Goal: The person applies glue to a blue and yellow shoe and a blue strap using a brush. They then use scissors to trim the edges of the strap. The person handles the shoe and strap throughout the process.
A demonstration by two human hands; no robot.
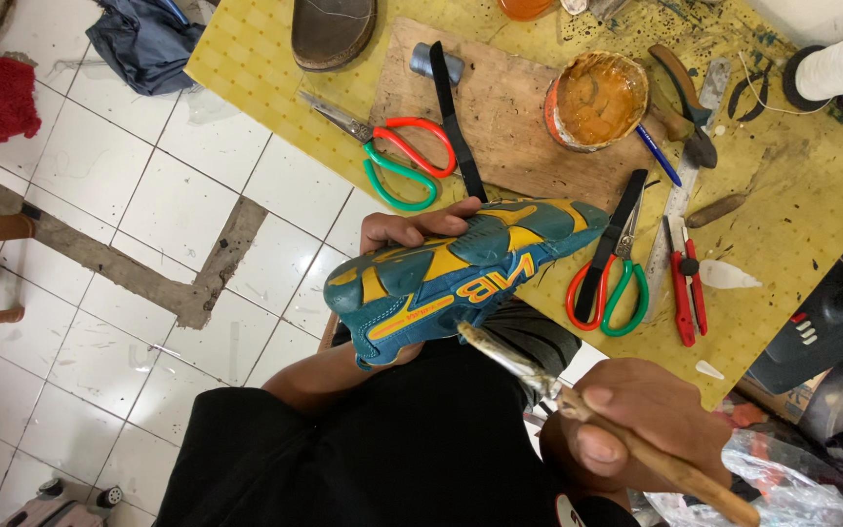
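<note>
My left hand (412, 232) grips a teal and yellow sports shoe (461, 268), held sole-up over my lap at the edge of the yellow table (792, 224). My right hand (636, 420) holds a glue-caked brush (587, 410) by its wooden handle. The brush's bristle tip touches the lower edge of the shoe's sole near the middle.
On the table lie a wooden board (509, 117), an open tin of orange glue (597, 98), two pairs of red-and-green scissors (397, 156) (612, 278), a hammer (451, 107), pliers (685, 93), red cutters (685, 283), a brown sole (334, 29). A white tiled floor (100, 293) is left; a plastic bag (782, 488) is lower right.
</note>
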